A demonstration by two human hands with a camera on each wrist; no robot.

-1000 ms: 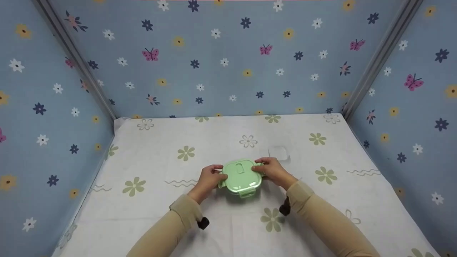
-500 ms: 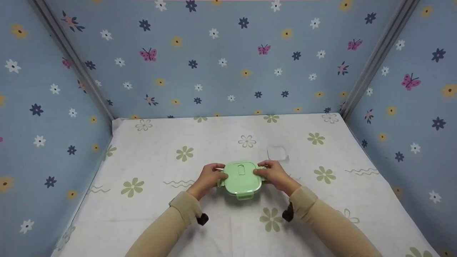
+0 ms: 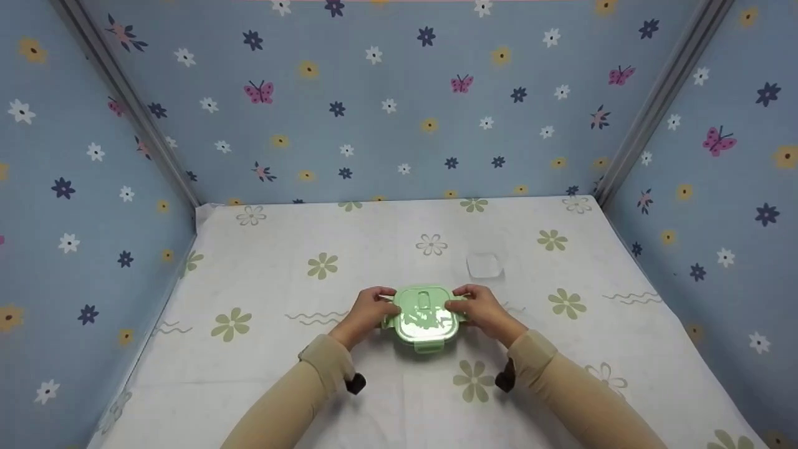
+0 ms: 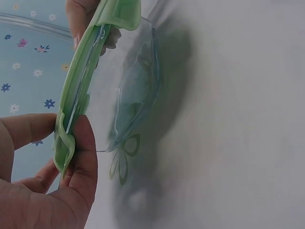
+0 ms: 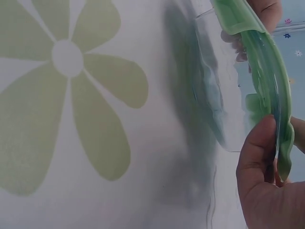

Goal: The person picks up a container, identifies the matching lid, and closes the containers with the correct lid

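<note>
A food container with a pale green lid [image 3: 425,318] and a clear glass body [image 4: 138,86] is held between both hands, near the middle of the cloth. My left hand [image 3: 369,313] pinches the lid's left side flap [image 4: 65,148] between thumb and fingers. On the opposite side, my right hand [image 3: 483,312] grips the right flap [image 5: 285,155] the same way. The front latch [image 3: 429,347] faces me and juts out from the edge. Both wrist views show the glass body close over the cloth, with its shadow beside it. Light reflects off the lid's top.
A small clear square piece [image 3: 485,266] lies behind my right hand. White cloth with green flowers [image 3: 262,374] covers the table. Blue patterned walls [image 3: 399,93] enclose the back and both sides, with grey posts [image 3: 134,112] in the corners.
The container has turned slightly so its front latch faces me more squarely, and it has shifted a little toward me and right. Both hands keep their hold. Glare now covers the lid.
</note>
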